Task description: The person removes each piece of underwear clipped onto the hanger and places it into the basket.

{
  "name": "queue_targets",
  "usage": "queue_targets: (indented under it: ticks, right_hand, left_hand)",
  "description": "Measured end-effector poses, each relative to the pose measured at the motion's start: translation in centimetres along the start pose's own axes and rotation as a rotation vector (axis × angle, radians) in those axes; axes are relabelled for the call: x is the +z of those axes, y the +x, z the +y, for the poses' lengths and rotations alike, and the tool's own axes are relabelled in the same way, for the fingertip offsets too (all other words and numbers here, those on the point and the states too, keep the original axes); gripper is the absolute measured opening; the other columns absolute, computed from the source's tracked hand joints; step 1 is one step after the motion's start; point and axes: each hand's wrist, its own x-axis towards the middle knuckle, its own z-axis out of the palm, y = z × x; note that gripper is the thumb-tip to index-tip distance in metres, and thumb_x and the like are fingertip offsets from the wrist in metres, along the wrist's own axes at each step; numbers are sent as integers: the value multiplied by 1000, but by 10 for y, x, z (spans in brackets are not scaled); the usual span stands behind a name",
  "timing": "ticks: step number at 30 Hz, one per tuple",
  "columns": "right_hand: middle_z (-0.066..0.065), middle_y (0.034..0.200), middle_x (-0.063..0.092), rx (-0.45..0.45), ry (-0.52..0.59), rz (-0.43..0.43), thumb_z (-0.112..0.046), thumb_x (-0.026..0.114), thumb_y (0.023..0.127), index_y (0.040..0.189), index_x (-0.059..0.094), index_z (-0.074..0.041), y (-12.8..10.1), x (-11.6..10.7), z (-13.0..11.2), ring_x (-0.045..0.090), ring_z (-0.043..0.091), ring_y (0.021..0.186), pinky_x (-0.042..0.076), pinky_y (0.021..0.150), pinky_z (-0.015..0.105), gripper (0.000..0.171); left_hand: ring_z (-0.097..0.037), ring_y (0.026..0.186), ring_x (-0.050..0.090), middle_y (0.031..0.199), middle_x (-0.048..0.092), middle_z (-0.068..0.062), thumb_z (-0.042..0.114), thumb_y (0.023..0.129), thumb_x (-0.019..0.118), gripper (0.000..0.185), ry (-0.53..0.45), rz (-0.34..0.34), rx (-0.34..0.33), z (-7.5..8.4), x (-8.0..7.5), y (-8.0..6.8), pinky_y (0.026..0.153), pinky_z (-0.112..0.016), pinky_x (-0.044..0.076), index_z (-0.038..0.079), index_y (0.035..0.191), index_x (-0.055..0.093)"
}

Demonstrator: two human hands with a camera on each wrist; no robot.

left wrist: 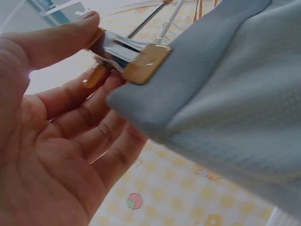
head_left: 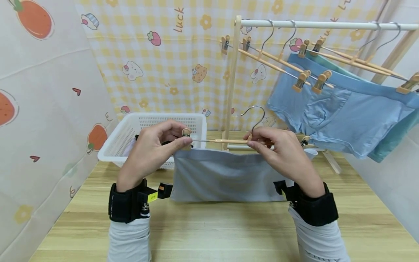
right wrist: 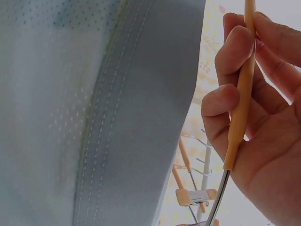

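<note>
A wooden clip hanger (head_left: 229, 141) with a metal hook is held level over the table between both hands. My left hand (head_left: 154, 143) pinches its left clip (head_left: 186, 134), thumb and fingers squeezing the clip (left wrist: 134, 59) on the corner of a pale grey-blue garment (head_left: 226, 174). My right hand (head_left: 278, 145) grips the hanger's wooden bar (right wrist: 240, 94) near the hook. The garment (left wrist: 225, 94) hangs from that clip down to the tabletop; its stitched waistband (right wrist: 127, 117) fills the right wrist view.
A white plastic basket (head_left: 131, 140) stands behind the left hand. A wooden drying rack (head_left: 232, 80) with a white rail carries several clip hangers, and blue underwear (head_left: 340, 116) hangs at the right. The wooden table (head_left: 212, 229) lies below, patterned curtains around.
</note>
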Motion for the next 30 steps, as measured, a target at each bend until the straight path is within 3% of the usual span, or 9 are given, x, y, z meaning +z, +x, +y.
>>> queue_targets:
  ticks: [6, 15, 23, 30]
  right_hand:
    - [-8, 104, 81, -1, 6, -4, -12, 74, 104, 95, 78, -22, -1, 0, 0, 67, 5, 78, 48, 66, 21, 14]
    - [-7, 104, 81, -11, 6, -1, -11, 75, 103, 95, 78, -20, -1, -1, 2, 63, 4, 76, 45, 64, 21, 12]
    - [-9, 103, 81, -30, 20, -1, -8, 76, 101, 93, 76, -21, -1, -2, 4, 64, 3, 78, 47, 66, 18, 15]
    - [-10, 102, 81, -40, 41, -8, -8, 76, 101, 92, 76, -22, -1, -3, 6, 62, 3, 76, 46, 65, 18, 16]
  left_hand:
    - [-16, 86, 76, 96, 79, -4, 17, 100, 79, 19, -117, -23, -13, -6, 3, 3, 81, -28, 53, 8, 115, 71]
    - [-14, 75, 64, 89, 71, 1, 6, 100, 75, 12, -311, -14, 51, -13, 8, 7, 68, -25, 48, 7, 109, 67]
    - [-11, 68, 60, 81, 73, 3, -4, 96, 75, 13, -340, 7, 152, -17, 11, 9, 64, -25, 44, -1, 106, 67]
    - [-10, 71, 62, 87, 73, 3, -11, 95, 72, 10, -368, 8, 248, -20, 13, 11, 63, -24, 46, -7, 102, 66]
